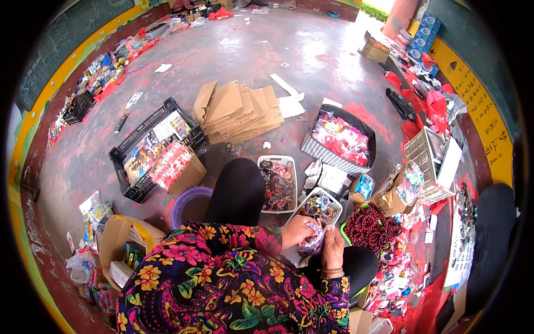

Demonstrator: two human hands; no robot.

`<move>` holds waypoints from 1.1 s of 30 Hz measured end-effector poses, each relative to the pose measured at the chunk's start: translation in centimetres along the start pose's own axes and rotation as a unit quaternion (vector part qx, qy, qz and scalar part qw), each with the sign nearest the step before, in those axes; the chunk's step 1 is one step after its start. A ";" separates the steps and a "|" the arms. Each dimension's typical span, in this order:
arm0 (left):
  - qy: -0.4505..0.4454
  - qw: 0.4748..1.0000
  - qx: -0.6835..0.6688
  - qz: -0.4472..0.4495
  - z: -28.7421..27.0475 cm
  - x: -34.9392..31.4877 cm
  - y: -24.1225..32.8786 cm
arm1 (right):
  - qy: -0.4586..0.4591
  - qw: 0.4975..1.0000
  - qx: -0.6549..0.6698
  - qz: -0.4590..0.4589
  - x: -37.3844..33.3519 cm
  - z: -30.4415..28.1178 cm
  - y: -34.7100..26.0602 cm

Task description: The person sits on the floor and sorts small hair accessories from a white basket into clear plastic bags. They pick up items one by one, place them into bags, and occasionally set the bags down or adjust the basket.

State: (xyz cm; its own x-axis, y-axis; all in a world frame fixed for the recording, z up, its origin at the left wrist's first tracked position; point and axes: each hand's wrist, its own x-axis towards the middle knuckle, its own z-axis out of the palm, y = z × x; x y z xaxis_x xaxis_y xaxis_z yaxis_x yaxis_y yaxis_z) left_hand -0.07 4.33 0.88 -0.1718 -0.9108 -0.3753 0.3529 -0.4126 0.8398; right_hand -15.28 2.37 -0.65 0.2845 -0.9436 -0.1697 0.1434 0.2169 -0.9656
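Observation:
My left hand (297,231) is closed on a bunched purple-and-white piece (313,239) that looks like soft cloth, possibly a scrunchie. My right hand (333,251), with bracelets at the wrist, is beside it with curled fingers; whatever it pinches is too small to make out. Just beyond the hands stands a small white basket (340,207) of dark, round-looking pieces. Left of that is a larger white basket (295,167) filled with dark, pinkish and reddish small items. A heap of dark red beads or berries (371,229) lies right of my hands.
A patterned bin (328,152) of pink and white goods stands ahead right. Flattened cardboard (239,111) is stacked ahead, beside a black crate (133,192). A purple tub (179,209) and an open carton (114,239) are at my left. Loose packets litter the floor right.

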 end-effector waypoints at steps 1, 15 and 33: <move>0.008 0.999 -0.035 -0.001 0.1 0.2 -0.1 | -0.004 1.000 0.019 0.000 0.0 0.2 -0.1; -0.051 0.968 0.189 0.158 -0.5 0.5 -0.1 | -0.008 0.991 0.125 0.048 -0.1 0.0 0.5; -0.044 0.999 -0.025 -0.008 -1.0 0.2 0.2 | -0.040 0.998 0.045 0.010 -0.5 0.4 -0.3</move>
State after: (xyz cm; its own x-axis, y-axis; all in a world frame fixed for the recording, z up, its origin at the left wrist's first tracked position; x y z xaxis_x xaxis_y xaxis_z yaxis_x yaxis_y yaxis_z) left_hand 0.86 4.01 0.57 -0.2571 -0.9004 -0.3510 0.3939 -0.4293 0.8128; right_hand -15.09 2.83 -0.22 0.3622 -0.9167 -0.1688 0.2210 0.2604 -0.9399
